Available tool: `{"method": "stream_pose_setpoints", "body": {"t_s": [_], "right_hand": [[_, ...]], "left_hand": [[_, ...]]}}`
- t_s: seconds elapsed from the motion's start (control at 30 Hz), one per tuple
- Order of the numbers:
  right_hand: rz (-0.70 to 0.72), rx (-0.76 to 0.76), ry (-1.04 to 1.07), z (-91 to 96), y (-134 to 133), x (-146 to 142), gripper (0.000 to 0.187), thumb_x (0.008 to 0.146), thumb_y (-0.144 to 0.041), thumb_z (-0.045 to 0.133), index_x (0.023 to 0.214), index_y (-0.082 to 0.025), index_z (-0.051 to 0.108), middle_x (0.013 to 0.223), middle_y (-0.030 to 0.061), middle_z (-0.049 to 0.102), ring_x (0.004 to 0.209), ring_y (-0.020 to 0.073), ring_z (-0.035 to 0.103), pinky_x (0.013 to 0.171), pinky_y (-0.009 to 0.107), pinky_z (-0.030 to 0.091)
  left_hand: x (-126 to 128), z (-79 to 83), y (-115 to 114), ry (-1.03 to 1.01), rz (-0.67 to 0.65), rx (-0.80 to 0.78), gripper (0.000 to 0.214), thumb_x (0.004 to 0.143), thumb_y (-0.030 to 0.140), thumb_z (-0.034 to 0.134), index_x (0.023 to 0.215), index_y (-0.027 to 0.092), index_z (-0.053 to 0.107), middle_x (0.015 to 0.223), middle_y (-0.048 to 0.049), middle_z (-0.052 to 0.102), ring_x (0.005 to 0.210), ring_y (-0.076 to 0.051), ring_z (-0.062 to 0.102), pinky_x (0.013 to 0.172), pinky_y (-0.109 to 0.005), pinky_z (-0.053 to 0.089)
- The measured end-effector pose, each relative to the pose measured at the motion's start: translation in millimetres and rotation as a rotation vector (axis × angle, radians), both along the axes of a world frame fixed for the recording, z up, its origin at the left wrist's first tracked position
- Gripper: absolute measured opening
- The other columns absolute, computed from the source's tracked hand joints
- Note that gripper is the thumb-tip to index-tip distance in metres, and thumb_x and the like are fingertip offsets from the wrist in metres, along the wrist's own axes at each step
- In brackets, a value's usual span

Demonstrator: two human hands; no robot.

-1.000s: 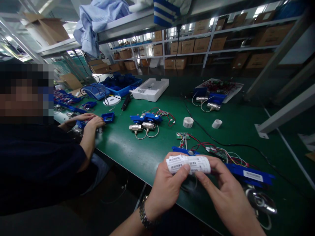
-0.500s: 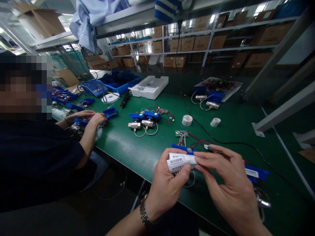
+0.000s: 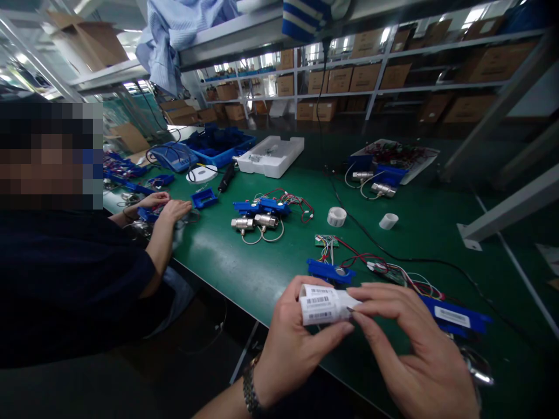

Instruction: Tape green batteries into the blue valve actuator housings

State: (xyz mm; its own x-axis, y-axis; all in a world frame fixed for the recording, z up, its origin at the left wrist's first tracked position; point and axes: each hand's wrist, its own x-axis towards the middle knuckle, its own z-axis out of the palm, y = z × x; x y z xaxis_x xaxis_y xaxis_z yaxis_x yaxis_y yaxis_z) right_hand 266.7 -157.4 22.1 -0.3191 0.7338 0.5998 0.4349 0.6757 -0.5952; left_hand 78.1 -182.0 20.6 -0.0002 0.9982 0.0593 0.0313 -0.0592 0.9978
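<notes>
Roll of barcode labels [image 3: 324, 304] sitting above near table edge, gripped in left hand [image 3: 293, 343], thumb and fingers curled round it. Right hand [image 3: 410, 349] pinching at roll's right end, fingers half spread. Blue wired assembly [image 3: 454, 317] lying just behind on green table [image 3: 244, 262].

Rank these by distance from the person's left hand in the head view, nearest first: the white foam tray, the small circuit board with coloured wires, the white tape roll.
From the left hand:
1. Small circuit board, on the green mat just beyond the hand.
2. White tape roll, farther back, slightly right.
3. White foam tray, far back near the table's far edge.
</notes>
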Motion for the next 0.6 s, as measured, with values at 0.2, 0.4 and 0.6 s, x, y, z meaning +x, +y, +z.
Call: {"method": "stream_pose_setpoints", "body": {"t_s": [0.2,0.4,0.6], "right_hand": [[-0.152,0.028,-0.016,8.1,-3,36,0.011,0.111,-0.02,0.057,0.108,-0.026,0.065,0.121,0.0009,0.068,0.122,0.0229,0.06,0.108,0.036,0.043],[-0.38,0.125,0.158,-21.9,0,112,0.008,0.105,-0.032,0.07,0.103,-0.024,0.07,0.108,0.0071,0.072,0.104,0.0325,0.07,0.094,0.05,0.056],[-0.473,0.029,0.123,-85.6,-10,196,0.019,0.098,-0.041,0.083,0.095,-0.023,0.077,0.105,0.0068,0.074,0.095,0.0315,0.073,0.08,0.044,0.062]], "left_hand": [[-11,6.0,8,0.569,-0.097,0.453,0.018,0.093,0.025,0.078,0.111,0.027,0.081,0.127,-0.0115,0.067,0.109,-0.026,0.071,0.092,-0.039,0.063],[-10,44.8,89,0.945,-0.237,0.69,0.027,0.101,0.03,0.067,0.127,0.023,0.074,0.145,-0.0152,0.059,0.122,-0.029,0.066,0.103,-0.047,0.06],[45,56.6,236,1.269,-0.428,0.724,0.024,0.099,0.024,0.066,0.113,0.007,0.073,0.144,-0.0242,0.057,0.126,-0.035,0.061,0.109,-0.051,0.053]]}}
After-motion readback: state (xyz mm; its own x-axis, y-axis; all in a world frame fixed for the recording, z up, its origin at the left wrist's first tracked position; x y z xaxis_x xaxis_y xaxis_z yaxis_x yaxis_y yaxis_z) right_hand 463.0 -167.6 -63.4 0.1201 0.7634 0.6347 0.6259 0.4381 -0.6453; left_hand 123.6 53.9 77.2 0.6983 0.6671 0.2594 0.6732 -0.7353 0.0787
